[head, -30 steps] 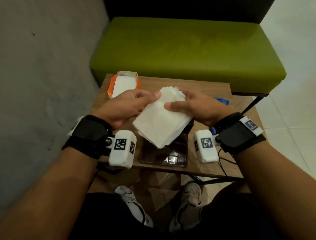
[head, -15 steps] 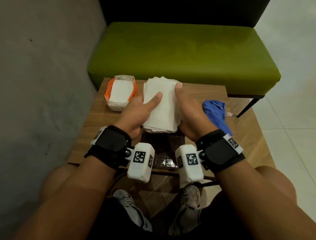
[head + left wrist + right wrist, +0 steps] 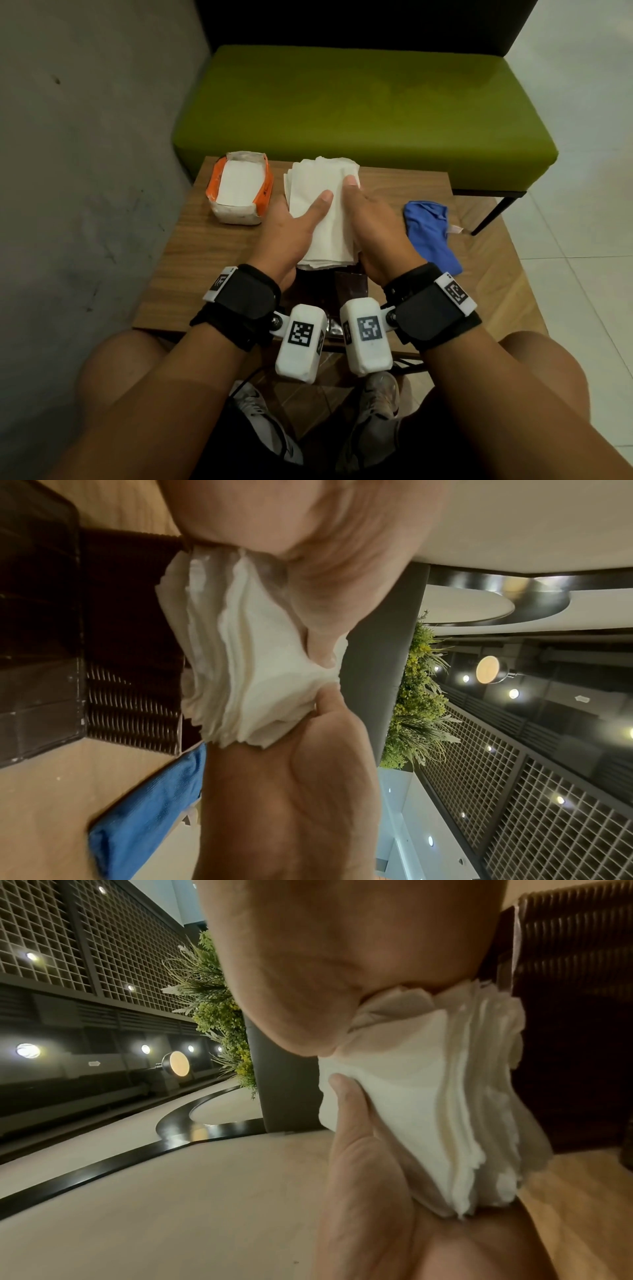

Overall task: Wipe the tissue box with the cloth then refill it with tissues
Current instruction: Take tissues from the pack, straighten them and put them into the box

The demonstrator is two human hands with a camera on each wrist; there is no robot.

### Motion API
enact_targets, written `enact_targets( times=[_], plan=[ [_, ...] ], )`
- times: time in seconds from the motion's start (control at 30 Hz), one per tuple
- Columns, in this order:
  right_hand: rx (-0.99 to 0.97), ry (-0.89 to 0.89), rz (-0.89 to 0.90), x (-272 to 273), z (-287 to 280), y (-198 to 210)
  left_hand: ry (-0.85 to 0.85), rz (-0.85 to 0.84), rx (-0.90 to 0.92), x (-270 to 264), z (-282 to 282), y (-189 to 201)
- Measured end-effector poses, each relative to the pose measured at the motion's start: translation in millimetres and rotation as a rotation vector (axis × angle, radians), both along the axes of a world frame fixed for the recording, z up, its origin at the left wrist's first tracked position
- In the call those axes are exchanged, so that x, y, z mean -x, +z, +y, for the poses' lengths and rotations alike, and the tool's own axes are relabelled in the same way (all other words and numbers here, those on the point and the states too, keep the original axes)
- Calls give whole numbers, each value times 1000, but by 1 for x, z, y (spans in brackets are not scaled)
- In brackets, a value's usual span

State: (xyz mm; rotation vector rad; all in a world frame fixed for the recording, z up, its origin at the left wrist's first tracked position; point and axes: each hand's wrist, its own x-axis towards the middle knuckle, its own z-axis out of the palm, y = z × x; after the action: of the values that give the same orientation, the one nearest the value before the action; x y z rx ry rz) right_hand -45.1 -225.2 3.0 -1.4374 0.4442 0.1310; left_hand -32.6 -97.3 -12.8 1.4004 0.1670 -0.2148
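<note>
Both of my hands hold a thick stack of white tissues by its long sides, just over the dark tissue box. My left hand grips the left side with its thumb on top. My right hand grips the right side the same way. In the left wrist view the stack bulges between the two palms in front of the dark woven box. The right wrist view shows the stack squeezed beside the box. The blue cloth lies crumpled on the table to the right.
An opened orange and white tissue pack sits at the back left of the small wooden table. A green bench stands just behind the table. A grey wall runs along the left side. My knees and shoes are below the near edge.
The stack was held tilted and diagonal a second ago. My hands have turned it lengthwise and moved it forward, with both palms now closed in along its sides.
</note>
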Motion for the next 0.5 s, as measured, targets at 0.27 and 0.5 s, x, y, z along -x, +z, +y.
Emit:
enact_targets(
  times=[0.27, 0.5],
  plan=[
    [51, -11, -26, -2, 1, -10, -24, 21, -28, -3, 2, 0],
    [152, 9, -54, -3, 1, -12, -27, 46, -66, 0, 2, -3]
  ],
)
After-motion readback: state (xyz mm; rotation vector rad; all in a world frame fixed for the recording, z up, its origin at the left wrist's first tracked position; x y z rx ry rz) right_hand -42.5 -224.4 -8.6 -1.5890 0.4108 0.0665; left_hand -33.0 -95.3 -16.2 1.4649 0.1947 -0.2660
